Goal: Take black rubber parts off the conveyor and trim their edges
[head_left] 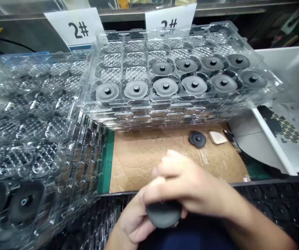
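A dark grey rounded disc part (pixel 164 214) is gripped between my two hands near the front edge of the workbench. My left hand (pixel 136 217) is closed around its left side, and my right hand (pixel 180 182) lies over its top with the fingers curled; both are a little blurred. Another black disc part (pixel 197 139) with a small central stem rests on the cardboard sheet (pixel 133 156) beyond my hands. Beside it sits a cream-coloured wedge-shaped pad (pixel 217 138).
A stack of clear plastic trays (pixel 139 107) stands at the back, its top tray holding several grey discs. More clear trays (pixel 34 139) are at the left, with dark discs (pixel 26 201). A white bin (pixel 274 139) with round stickers (pixel 290 130) is at the right. Paper "2#" signs (pixel 76 29) hang behind.
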`<control>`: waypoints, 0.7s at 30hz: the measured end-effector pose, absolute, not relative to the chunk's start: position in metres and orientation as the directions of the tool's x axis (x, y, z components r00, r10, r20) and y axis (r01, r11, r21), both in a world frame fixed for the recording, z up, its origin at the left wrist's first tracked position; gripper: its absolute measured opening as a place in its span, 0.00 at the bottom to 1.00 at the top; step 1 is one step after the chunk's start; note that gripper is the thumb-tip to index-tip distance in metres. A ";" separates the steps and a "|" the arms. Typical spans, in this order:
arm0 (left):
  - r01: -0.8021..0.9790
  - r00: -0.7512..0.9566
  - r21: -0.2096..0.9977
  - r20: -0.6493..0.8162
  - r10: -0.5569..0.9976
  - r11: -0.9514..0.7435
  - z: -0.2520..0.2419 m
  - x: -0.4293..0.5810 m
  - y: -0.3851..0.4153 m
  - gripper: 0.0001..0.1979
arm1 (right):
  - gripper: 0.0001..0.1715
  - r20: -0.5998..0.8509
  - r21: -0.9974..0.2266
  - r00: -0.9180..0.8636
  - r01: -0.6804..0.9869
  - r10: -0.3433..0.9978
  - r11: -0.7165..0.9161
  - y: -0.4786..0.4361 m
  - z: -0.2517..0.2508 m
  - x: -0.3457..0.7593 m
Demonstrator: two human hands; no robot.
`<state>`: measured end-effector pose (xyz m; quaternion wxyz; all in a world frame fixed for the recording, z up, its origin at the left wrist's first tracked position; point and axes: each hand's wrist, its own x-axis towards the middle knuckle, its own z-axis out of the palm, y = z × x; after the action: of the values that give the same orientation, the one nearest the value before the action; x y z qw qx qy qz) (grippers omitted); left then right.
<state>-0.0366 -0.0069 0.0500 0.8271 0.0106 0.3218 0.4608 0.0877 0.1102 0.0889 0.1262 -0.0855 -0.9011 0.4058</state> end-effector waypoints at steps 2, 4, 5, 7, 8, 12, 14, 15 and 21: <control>-0.801 0.410 0.224 -0.469 0.782 0.555 0.043 -0.035 -0.013 0.14 | 0.13 0.081 -0.743 -0.882 0.257 0.464 0.618 0.119 0.068 0.088; -0.847 0.427 0.138 -0.399 0.811 0.514 0.038 -0.035 -0.017 0.20 | 0.12 -0.002 -0.734 -0.816 0.394 0.579 0.553 0.124 0.041 0.089; -0.863 0.428 0.106 -0.368 0.825 0.495 0.037 -0.035 -0.019 0.21 | 0.11 -0.028 -0.741 -0.813 0.407 0.582 0.534 0.123 0.026 0.089; -0.885 0.410 0.075 -0.338 0.847 0.459 0.036 -0.036 -0.019 0.20 | 0.12 -0.039 -0.758 -0.818 0.399 0.574 0.517 0.116 -0.003 0.089; -0.892 0.404 0.064 -0.333 0.852 0.447 0.037 -0.037 -0.019 0.19 | 0.13 -0.036 -0.760 -0.806 0.406 0.591 0.507 0.110 -0.015 0.089; -0.902 0.400 0.034 -0.312 0.862 0.431 0.039 -0.041 -0.020 0.21 | 0.18 -0.009 -0.774 -0.703 0.455 0.711 0.440 0.084 -0.034 0.094; -0.902 0.397 0.047 -0.300 0.867 0.429 0.038 -0.043 -0.024 0.22 | 0.17 0.001 -0.793 -0.671 0.452 0.742 0.409 0.074 -0.027 0.101; -0.905 0.387 0.063 -0.292 0.874 0.422 0.038 -0.043 -0.025 0.23 | 0.17 0.001 -0.801 -0.664 0.448 0.748 0.398 0.068 -0.022 0.107; -0.797 0.165 0.533 -0.260 0.951 0.284 0.036 -0.041 -0.033 0.36 | 0.20 -0.009 -0.795 -0.600 0.490 0.800 0.358 0.034 -0.014 0.143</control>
<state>-0.0407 -0.0332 0.0363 0.7506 0.1379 0.2802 0.5824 0.1434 0.0340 -0.0138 0.1949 -0.4027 -0.8008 0.3983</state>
